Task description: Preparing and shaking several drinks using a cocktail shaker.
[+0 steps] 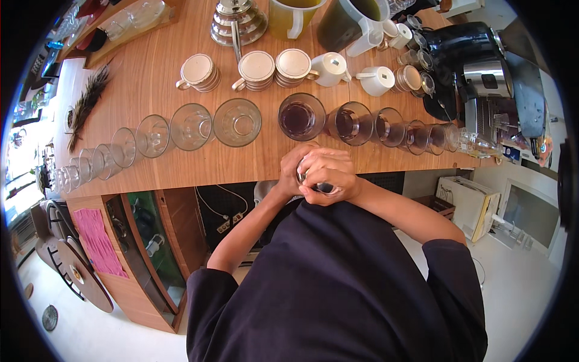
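1. Both hands meet at the counter's near edge, close to the body. The left hand (297, 169) and right hand (329, 175) are clasped together around a small dark object (322, 187), only partly visible between the fingers; what kind of thing it is cannot be told.
2. Judged step: the object is being gripped or twisted with both hands, over the wooden counter (157, 78).
3. Just beyond the grip stands a glass of dark liquid (301, 117); to its right run further partly filled glasses (386, 125).
4. Left of the grip, a curving row of empty glasses (191, 126) extends away.
5. Farther off sit stacked cups (257, 69) and two pitchers (344, 23).
6. Judged next need: a steady hold and a free hand.
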### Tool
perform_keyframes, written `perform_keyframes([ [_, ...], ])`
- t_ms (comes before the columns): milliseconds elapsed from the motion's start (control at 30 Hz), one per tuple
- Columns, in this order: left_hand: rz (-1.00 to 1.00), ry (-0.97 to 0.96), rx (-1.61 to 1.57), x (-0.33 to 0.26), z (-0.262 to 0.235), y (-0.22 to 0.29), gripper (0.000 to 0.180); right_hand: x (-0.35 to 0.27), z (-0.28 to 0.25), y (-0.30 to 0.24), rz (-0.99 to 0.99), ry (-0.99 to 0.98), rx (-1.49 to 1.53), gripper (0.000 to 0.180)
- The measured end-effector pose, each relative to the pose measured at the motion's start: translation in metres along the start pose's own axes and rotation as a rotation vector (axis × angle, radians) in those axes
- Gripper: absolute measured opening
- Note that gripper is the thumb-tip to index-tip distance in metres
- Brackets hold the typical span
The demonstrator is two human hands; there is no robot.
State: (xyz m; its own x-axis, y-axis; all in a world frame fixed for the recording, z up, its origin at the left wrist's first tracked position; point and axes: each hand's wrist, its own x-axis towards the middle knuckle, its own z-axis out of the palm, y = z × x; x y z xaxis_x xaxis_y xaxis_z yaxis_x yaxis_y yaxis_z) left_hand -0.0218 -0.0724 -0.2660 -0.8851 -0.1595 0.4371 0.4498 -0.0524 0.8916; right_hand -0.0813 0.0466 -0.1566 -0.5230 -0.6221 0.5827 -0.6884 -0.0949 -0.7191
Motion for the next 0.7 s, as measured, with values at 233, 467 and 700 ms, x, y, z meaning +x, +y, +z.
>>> perform_keyframes([
  [233,-0.010,0.003,0.022,0.001,0.001,0.001,0.058,-0.003,0.001,0.003,-0.044,0.002,0.027,0.018],
  [467,-0.007,-0.067,0.002,0.014,-0.008,0.009,0.073,-0.005,-0.003,0.007,-0.018,0.048,0.100,0.016],
  [700,-0.454,-0.080,-0.298,0.015,-0.002,0.069,0.091,-0.028,-0.012,0.002,0.150,0.227,0.584,0.079],
])
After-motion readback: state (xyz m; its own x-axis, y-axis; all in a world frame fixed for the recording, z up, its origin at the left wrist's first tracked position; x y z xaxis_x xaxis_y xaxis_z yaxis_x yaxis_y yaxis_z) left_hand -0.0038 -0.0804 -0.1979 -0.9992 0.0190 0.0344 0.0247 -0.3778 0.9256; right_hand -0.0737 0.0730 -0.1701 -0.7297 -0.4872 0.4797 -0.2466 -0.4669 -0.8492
